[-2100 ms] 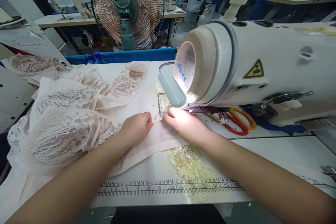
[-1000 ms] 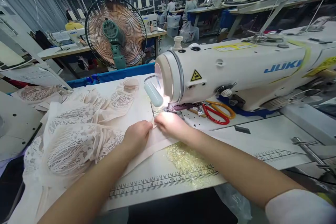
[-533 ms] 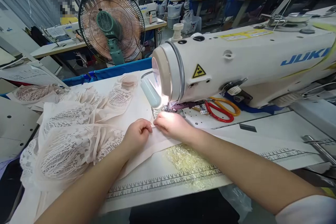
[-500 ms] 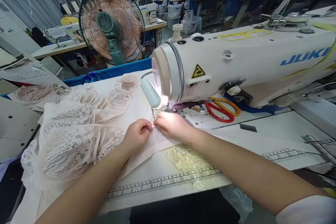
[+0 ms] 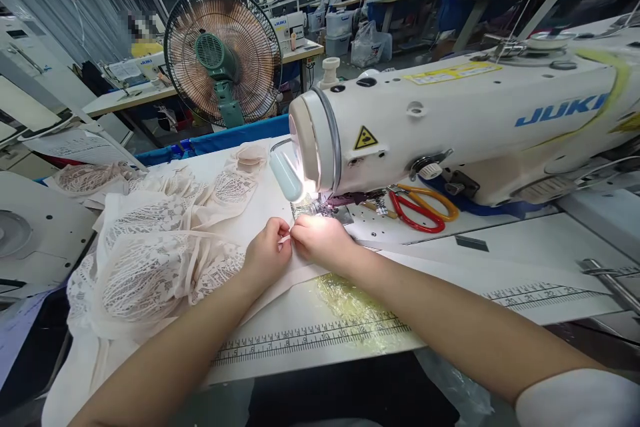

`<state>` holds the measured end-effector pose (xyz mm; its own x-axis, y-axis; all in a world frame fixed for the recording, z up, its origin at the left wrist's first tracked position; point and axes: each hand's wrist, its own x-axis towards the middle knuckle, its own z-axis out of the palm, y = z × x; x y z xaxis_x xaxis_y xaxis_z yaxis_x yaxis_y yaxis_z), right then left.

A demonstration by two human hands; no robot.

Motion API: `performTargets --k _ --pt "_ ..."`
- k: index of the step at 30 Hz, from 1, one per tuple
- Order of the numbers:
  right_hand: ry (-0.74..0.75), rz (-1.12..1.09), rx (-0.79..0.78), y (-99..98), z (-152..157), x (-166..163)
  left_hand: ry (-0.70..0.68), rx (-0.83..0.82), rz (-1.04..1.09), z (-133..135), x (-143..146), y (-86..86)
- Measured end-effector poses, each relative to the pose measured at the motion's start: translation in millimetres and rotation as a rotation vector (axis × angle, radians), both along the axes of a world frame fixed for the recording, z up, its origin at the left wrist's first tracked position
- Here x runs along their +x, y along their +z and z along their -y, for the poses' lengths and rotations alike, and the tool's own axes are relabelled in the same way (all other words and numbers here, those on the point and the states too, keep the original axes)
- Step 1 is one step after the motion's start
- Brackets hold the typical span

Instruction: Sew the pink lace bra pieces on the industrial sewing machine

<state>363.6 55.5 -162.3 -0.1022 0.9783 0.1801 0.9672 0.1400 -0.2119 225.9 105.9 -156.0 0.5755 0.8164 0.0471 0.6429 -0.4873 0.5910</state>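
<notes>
My left hand (image 5: 267, 255) and my right hand (image 5: 317, 241) meet fingertip to fingertip on the edge of a pale pink fabric piece (image 5: 295, 273), both pinched shut on it. They sit just in front of the lit needle area (image 5: 315, 205) of a white Juki sewing machine (image 5: 450, 127). The fabric runs left into a heap of pink lace garments (image 5: 150, 260) on the table.
Red and orange scissors (image 5: 423, 207) lie under the machine arm. A ruler strip (image 5: 310, 337) is printed along the table's front edge. A standing fan (image 5: 223, 57) is behind the table. Other workers sit at machines far back.
My two hands have drawn closer until their fingertips touch on the fabric edge. The view has shifted slightly.
</notes>
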Motion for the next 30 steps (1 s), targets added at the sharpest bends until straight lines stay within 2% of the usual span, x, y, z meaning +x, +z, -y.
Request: performTargets --k 9,14,18,24,30 --pt "-0.001 -0.040 0.019 0.3 0 -1 -0.014 0.085 -0.090 4 1 0.4" --pt "-0.055 -0.124 0.027 9.4 3 9 -0.023 0.101 -0.074 3 0 -0.3" --pt "-0.039 -0.149 0.033 13.9 7 15 -0.020 0.110 -0.070 3 -1 -0.1" --pt "0.016 -0.096 0.005 7.2 8 6 -0.041 0.125 -0.074 5 -2 -0.9" --pt "-0.001 -0.017 0.011 0.7 6 1 -0.039 0.124 -0.093 6 0 -1.4"
